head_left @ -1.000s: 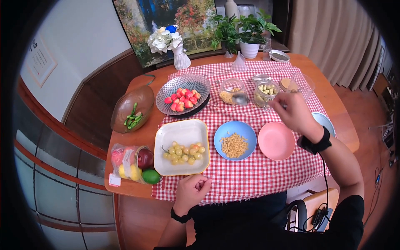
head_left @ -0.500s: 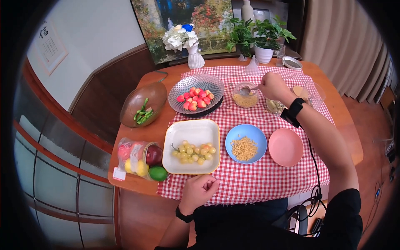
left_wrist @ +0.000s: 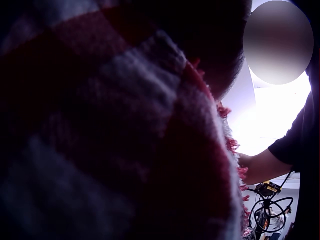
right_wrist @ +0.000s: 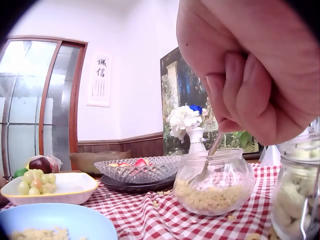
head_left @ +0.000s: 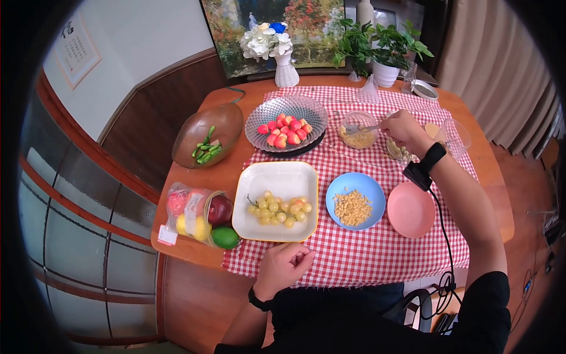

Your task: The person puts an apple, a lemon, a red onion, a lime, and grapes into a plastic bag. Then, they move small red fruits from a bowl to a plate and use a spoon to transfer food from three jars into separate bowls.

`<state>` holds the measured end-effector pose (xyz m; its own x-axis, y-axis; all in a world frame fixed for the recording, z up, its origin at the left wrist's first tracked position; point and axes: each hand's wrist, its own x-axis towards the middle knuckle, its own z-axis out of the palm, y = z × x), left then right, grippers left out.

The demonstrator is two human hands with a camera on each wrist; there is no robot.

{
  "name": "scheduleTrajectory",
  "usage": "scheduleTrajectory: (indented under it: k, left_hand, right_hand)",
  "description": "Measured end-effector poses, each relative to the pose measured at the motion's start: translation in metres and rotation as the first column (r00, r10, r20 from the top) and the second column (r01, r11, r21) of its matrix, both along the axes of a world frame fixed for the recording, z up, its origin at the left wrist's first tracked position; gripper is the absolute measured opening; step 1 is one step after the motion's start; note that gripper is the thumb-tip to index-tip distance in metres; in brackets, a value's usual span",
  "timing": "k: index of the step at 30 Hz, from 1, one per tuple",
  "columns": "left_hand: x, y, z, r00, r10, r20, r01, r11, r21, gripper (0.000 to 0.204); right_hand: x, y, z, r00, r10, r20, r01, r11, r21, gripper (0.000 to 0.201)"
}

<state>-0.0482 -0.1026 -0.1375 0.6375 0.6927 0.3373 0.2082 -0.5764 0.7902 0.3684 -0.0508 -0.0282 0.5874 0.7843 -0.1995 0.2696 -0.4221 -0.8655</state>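
Observation:
My right hand [head_left: 407, 130] grips the handle of a metal spoon [right_wrist: 215, 146], fingers curled round it. The spoon's lower end reaches down into a round glass jar [head_left: 358, 140], against small pale yellow pieces [right_wrist: 212, 198] like short pasta. Just under the right hand stands a second glass jar [right_wrist: 295, 200] of larger pale pieces, partly hidden in the head view. My left hand [head_left: 285, 264] rests loosely curled and holds nothing at the front edge, below a white dish [head_left: 253, 183] of grapes. A blue plate [head_left: 333, 192] holds more pale yellow pieces.
A pink plate [head_left: 411, 209] sits right of the blue one. Behind are a glass bowl [head_left: 259, 112] of red fruit and a brown bowl [head_left: 188, 147] with green pieces. A bag of fruit [head_left: 191, 215] lies at left. A cable [head_left: 443, 218] hangs from the right wrist.
The right hand has moved left from over the second jar to beside the round jar, and the spoon now tilts into it. The left hand stays put; the head view has shifted.

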Motion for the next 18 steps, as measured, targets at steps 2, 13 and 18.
scheduleTrajectory:
  k: [2,13,18]
  left_hand:
    - [0.000,-0.001,0.002,1.000,0.000,-0.006,0.000,1.000,-0.007,0.017]
    - [-0.001,0.000,0.003,0.998,0.000,-0.066,-0.001,1.000,-0.016,0.016]
    - [-0.001,0.000,0.003,0.998,0.000,-0.070,-0.001,1.000,-0.012,0.016]
  right_hand:
    - [-0.003,-0.004,-0.002,0.999,-0.026,-0.046,0.026,1.000,0.008,0.018]
    - [0.005,-0.018,-0.010,0.954,-0.029,-0.299,0.061,0.993,0.100,0.015]
    - [0.001,-0.027,-0.012,0.938,-0.031,-0.344,0.084,0.987,0.140,0.015]
